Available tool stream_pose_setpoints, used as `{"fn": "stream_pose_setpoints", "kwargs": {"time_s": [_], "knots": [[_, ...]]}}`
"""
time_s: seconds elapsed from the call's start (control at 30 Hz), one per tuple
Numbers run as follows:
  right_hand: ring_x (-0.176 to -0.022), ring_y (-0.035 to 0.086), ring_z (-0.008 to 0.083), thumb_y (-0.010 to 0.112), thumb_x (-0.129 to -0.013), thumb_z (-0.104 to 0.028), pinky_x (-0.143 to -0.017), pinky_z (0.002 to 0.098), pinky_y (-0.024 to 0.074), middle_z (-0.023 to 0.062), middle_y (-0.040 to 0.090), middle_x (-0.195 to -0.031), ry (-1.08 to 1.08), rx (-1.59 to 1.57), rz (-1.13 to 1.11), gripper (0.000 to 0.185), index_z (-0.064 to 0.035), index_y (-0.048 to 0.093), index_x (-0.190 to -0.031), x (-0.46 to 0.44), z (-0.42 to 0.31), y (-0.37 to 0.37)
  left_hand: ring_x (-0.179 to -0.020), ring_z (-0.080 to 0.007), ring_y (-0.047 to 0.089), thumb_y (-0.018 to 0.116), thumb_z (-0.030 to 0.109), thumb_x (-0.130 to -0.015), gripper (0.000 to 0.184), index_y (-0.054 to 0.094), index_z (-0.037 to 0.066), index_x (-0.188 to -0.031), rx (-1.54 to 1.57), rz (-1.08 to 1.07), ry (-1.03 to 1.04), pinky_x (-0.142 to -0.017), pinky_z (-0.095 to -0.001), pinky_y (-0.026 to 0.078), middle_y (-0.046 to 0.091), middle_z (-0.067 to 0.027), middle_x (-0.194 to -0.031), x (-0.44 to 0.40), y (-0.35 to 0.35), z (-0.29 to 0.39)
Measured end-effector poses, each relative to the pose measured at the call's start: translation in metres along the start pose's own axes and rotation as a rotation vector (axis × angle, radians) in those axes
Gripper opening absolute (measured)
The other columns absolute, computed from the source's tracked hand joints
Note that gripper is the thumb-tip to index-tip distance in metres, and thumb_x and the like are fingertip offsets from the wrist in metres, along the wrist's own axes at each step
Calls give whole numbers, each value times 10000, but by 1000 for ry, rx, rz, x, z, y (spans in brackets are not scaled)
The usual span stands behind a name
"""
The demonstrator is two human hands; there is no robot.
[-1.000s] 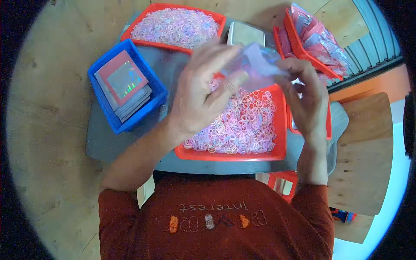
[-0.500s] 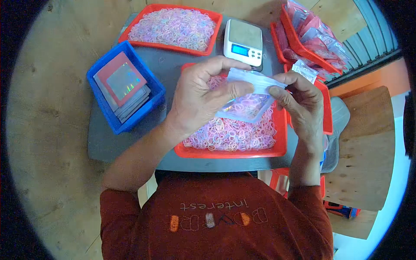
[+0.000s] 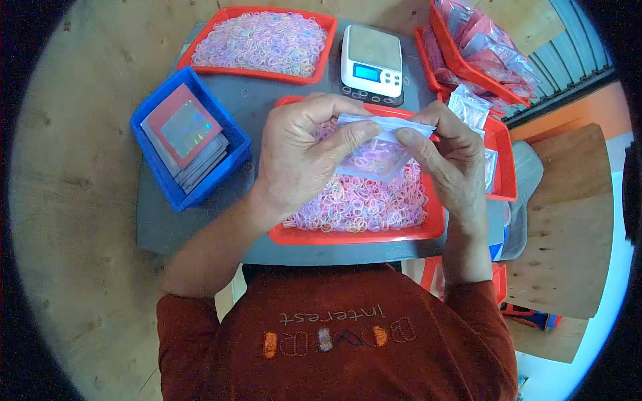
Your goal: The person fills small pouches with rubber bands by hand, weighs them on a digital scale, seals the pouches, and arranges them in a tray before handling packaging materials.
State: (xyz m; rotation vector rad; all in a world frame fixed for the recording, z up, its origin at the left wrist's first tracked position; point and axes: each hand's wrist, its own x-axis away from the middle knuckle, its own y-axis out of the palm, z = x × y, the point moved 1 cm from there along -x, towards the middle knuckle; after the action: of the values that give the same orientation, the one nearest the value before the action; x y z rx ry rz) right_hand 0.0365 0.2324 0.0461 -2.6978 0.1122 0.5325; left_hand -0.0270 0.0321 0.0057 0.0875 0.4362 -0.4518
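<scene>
A clear zip bag (image 3: 374, 157) with small pastel rings inside hangs between my two hands. My left hand (image 3: 304, 150) pinches the bag's top strip at its left end, thumb in front and fingers behind. At the strip's right end, my right hand (image 3: 449, 150) grips the bag between thumb and bent forefinger. The mouth looks pressed flat, but I cannot tell whether it is sealed. Directly below is a red tray (image 3: 358, 238) heaped with pink and pale rings (image 3: 361, 207).
Left stands a blue bin (image 3: 190, 194) with flat pink and silvery packets. A second red tray (image 3: 257, 72) of rings lies at the back, beside a digital scale (image 3: 372, 60). Red trays (image 3: 461, 63) of filled bags and a tray (image 3: 506, 160) of silvery packets stand right.
Both hands have shifted slightly left with the bag. Its top strip is now held straighter and more level between the fingers.
</scene>
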Motion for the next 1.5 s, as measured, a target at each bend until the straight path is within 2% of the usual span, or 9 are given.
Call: {"fn": "stream_pose_setpoints", "kwargs": {"time_s": [0.17,0.27,0.47,0.63,0.77,0.87,1.13,1.2,1.5], "knots": [[-757,563,83,783,-880,-93,-636,242,427,22,636,-866,-60,27,-5,112,-15,733,-942,0,0,1,-924,-78,643,755,8,-894,162,708,-15,-1047,-70,11,94,-787,-232,533,709,-78,-1064,2,-1,2],[-735,566,84,775,-884,-91,-604,248,427,18,631,-862,-14,-5,31,104,-13,729,-937,-1,-6,8,-988,-125,652,753,-16,-877,142,712,-18,-1013,41,35,-28,-834,-268,527,712,-94,-1032,2,0,14],[-795,609,95,738,-916,-96,-655,252,483,29,634,-870,-67,64,-49,114,-5,712,-978,7,-8,8,-948,-135,663,781,-8,-833,87,752,-27,-912,-147,16,217,-825,-271,524,724,-112,-985,0,-1,4],[-861,652,127,666,-953,-47,-742,274,524,62,687,-937,86,-163,-16,96,0,718,-1019,18,-12,-5,-1007,-225,691,747,2,-871,130,737,-41,-993,43,19,9,-863,-325,531,723,-159,-1070,4,8,11],[-878,673,126,669,-945,-37,-774,294,538,58,733,-955,82,206,22,118,-20,723,-1049,29,-25,-46,-956,-180,697,717,18,-910,90,738,-35,-980,-249,-113,190,-841,-302,533,737,-141,-1004,7,12,8],[-904,696,168,680,-903,-28,-783,314,536,74,748,-1034,8,591,288,166,-56,730,-1059,30,-37,-100,-913,-159,696,709,24,-921,73,739,-24,-966,-355,-88,211,-816,-291,534,743,-118,-930,3,8,13],[-907,644,353,616,-901,-86,-812,422,518,137,678,-907,-140,1146,-197,90,-35,680,-939,15,-7,-156,-833,-146,693,726,20,-908,62,737,-25,-950,-199,-32,117,-764,-281,537,740,-105,-879,5,14,8],[-939,627,358,603,-899,-105,-824,439,511,133,672,-929,12,1120,-326,113,-46,668,-970,16,5,-144,-828,-146,695,727,17,-907,62,737,-24,-952,-185,-37,107,-754,-280,537,739,-108,-876,6,14,7],[-969,662,330,723,-845,-48,-849,414,534,144,705,-1028,35,947,-228,287,-39,696,-1130,17,15,-134,-849,-154,707,674,36,-951,93,729,-29,-988,-232,-48,104,-784,-290,549,746,-103,-893,6,9,8]]}}
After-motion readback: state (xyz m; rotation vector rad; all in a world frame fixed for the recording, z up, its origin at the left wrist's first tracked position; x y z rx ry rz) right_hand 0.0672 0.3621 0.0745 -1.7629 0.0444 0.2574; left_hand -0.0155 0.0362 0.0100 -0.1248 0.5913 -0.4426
